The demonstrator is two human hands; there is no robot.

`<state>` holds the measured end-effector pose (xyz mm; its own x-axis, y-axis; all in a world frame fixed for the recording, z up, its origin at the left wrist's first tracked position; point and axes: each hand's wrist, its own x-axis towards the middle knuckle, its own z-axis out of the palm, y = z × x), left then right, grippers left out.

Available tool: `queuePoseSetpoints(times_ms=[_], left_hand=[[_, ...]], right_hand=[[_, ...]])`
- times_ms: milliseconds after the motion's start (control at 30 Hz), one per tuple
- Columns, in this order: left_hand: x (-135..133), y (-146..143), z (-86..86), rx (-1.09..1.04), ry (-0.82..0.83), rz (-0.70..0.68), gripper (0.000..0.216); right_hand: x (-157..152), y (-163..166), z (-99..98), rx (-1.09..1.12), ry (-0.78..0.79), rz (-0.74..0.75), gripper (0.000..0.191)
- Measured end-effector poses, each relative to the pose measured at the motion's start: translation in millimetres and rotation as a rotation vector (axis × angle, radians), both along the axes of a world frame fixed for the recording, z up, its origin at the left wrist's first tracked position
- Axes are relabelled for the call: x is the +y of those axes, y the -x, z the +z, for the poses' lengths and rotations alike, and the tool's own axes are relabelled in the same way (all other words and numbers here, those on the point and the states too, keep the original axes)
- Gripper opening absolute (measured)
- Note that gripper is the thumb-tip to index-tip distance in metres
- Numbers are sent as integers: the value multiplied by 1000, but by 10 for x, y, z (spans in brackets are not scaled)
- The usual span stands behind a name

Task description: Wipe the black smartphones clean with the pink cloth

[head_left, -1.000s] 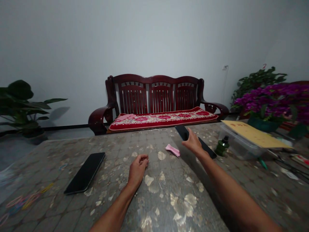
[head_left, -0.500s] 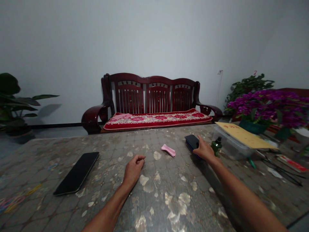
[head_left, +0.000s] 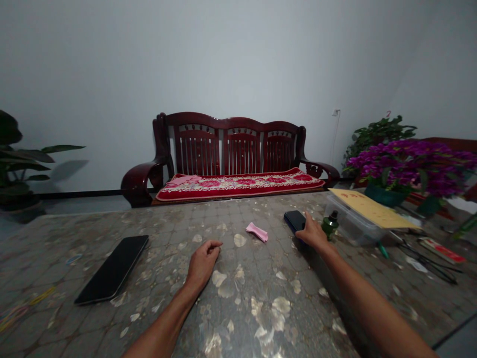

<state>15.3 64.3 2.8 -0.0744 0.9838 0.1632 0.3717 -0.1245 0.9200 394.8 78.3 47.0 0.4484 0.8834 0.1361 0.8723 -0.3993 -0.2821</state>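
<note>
My right hand (head_left: 312, 232) grips a dark smartphone (head_left: 294, 219) with a bluish edge on the tabletop, thumb on the near side and fingers at the far side. The hand covers the phone's right part. Just beyond my wrist stands a small dark green bottle (head_left: 330, 225) with a black cap. My left hand (head_left: 202, 261) rests on the table with its fingers curled in and nothing visible in them. Between the hands lies a narrow pinched piece of pink cloth (head_left: 257, 231). To the left, a larger black tablet-like device (head_left: 114, 271) lies flat, touched by neither hand.
The patterned table (head_left: 179, 318) carries a clear plastic box (head_left: 352, 221) with a yellow paper (head_left: 372, 206) on top. Purple flowers (head_left: 406, 164) and black-framed glasses (head_left: 428, 263) are at right. Colourful bands (head_left: 22, 313) lie at left. Behind stands a wooden bench (head_left: 238, 122).
The whole view has shifted slightly, so things appear a little further left. My right hand keeps its hold on the smartphone, and my left hand rests as before.
</note>
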Motion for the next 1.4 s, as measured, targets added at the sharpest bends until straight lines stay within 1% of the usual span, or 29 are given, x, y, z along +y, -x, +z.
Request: queuePoseSetpoints(times_ms=[267, 633, 833, 1000, 1100, 1167, 1233, 1300, 1367, 1400], left_hand=[[-2, 1, 3, 12, 9, -10, 30], [-6, -8, 6, 12, -1, -4, 28], [-19, -5, 16, 14, -8, -14, 27], [-15, -10, -4, 27, -3, -6, 28], [-16, -20, 11, 13, -9, 3, 25], [-22, -28, 30, 5, -1, 8, 24], [-28, -35, 46, 6, 8, 12, 24], [-32, -41, 51, 6, 10, 16, 23], [-33, -43, 42, -5, 10, 28, 22], [-35, -44, 35, -16, 9, 34, 22]], right_hand=[[23, -24, 1, 23, 32, -6, 96], [86, -130, -112, 13, 24, 78, 96], [113, -178, -140, 13, 19, 93, 96], [111, -180, -121, -7, 80, 112, 99], [79, -162, -63, -18, 117, 116, 98], [39, -95, 3, -61, 104, 119, 93], [-8, 58, 78, -137, 17, 158, 79], [-50, 307, 144, -151, -88, 329, 62], [-73, 615, 180, -87, -113, 475, 44], [-72, 769, 185, -62, -108, 524, 42]])
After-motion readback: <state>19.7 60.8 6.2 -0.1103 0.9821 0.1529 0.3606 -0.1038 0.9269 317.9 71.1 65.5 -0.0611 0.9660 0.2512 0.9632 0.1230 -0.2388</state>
